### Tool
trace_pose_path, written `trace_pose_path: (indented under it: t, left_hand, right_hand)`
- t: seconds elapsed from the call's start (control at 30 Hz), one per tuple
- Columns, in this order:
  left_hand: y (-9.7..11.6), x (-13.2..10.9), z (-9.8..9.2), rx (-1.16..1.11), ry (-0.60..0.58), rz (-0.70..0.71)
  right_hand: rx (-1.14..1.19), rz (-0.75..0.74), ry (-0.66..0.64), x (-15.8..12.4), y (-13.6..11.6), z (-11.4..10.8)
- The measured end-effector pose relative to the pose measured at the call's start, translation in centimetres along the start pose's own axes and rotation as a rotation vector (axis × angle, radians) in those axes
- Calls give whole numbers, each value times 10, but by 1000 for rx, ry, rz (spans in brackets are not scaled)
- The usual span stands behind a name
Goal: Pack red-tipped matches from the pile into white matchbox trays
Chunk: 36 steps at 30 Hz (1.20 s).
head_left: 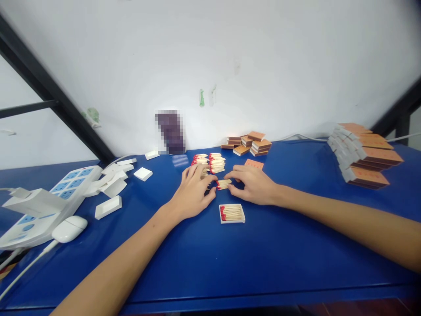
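Observation:
Between my two hands lies a small bundle of red-tipped matches on the blue table. My left hand has its thumb and fingers at the red-tip end, and my right hand pinches the plain ends. Just below them sits a white tray filled with matches. Behind my left hand are two larger match piles, one at the left and one at the right. An orange matchbox sleeve lies flat behind my right hand.
Matchboxes are piled by the wall, with a bigger stack at the right. Toward the left are white trays, a power strip, a white earphone case and cables. A dark pixelated object leans on the wall.

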<state>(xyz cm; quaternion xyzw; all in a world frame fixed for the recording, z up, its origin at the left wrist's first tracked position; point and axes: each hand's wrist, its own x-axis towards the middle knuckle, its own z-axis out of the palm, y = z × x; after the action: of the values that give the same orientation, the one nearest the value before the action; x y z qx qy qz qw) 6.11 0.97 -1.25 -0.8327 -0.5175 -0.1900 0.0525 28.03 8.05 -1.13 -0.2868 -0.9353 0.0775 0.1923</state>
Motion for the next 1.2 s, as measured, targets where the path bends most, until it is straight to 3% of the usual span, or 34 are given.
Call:
trace_pose_path:
  t: [1.2]
  left_hand:
    - [2, 3, -5, 19, -13, 26]
  right_hand:
    - [90, -48, -35, 0, 3, 0]
